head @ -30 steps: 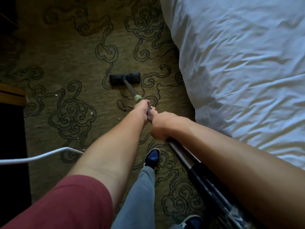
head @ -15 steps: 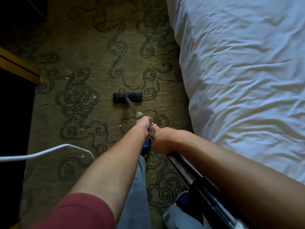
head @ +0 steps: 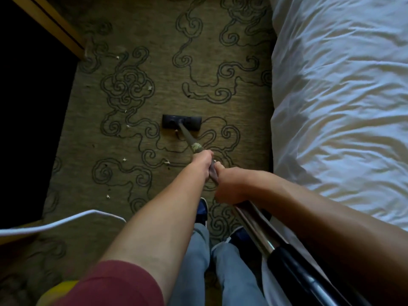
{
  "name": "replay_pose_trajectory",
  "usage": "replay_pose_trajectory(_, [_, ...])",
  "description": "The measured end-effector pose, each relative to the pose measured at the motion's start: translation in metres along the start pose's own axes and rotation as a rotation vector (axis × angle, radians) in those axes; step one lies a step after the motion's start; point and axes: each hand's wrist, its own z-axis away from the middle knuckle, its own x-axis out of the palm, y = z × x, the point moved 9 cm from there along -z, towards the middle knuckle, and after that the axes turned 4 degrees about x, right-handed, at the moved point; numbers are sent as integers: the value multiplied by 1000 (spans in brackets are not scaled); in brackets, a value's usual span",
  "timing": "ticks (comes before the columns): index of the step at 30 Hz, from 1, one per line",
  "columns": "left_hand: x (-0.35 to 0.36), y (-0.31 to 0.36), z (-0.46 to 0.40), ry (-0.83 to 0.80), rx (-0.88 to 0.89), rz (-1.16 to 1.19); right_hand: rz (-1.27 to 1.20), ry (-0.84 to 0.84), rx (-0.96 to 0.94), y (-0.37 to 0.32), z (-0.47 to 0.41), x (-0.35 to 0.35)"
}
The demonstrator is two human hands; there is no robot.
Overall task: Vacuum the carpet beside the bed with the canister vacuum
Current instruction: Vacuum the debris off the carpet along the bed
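Far left: a dark opening edged by a slanted wooden frame (head: pixel 53 25), running from the top edge down to the carpet. Below it, a white cord (head: pixel 66 223) curves in from the left edge and lies on the carpet near the person's left forearm.

Carpet (head: pixel 154 51): olive-brown with dark swirl outlines. Small pale scraps (head: pixel 124 160) lie scattered over its left half, several of them left of the vacuum head and apart from it; one scrap sits just beside the head's near edge.

Centre: black vacuum head (head: pixel 182 122) flat on the carpet, roughly square to the view, well clear of the bed. The wand (head: pixel 187 138) rises from it toward the person, with a pale band wrapped around it just ahead of the hands.

Left hand (head: pixel 202 161): clenched around the wand, the forward of the two, maroon sleeve at the upper arm. Right hand (head: pixel 229 184): also closed around the wand, directly behind the left and nearly touching it. Behind the right hand the wand continues as a shiny metal tube (head: pixel 254 226), then a black hose cuff (head: pixel 293 268) toward the lower right.

Bottom centre: grey trouser legs and dark shoes (head: pixel 202 209) standing on the carpet, between the arms.

Right: bed with rumpled white sheet (head: pixel 342 107), its edge falling to the carpet.
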Motion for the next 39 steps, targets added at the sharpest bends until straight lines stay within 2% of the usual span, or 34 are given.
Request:
replay_pose_trajectory(5, [-13, -19, 12, 19, 3, 40, 33, -60, 4, -11, 16, 15])
replay_pose_trajectory(8, [-19, -35, 17, 15, -8, 72, 42, -34, -12, -15, 20, 29])
replay_pose_trajectory(14, [-37, -98, 36, 77, -31, 133, 134, -33, -32, -14, 45, 79])
replay_pose_trajectory(19, [-30, -141, 45, 71, -22, 368, 182, 35, -26, 0, 44, 122])
replay_pose_trajectory(23, [-19, -152, 34, 36, -24, 433, 135, 110, -35, 15, 25, 132])
replay_pose_trajectory(29, [-39, -104, -19, 103, 110, 437, 86, 182, -77, -3, -19, 95])
replay_pose_trajectory(35, [-86, 8, -96, 130, 183, 375, -4, 228, -123, -63, -100, 12])
replay_pose_trajectory(39, [-108, 105, -141, 161, 229, 305, -4, 246, -127, -98, -150, -72])
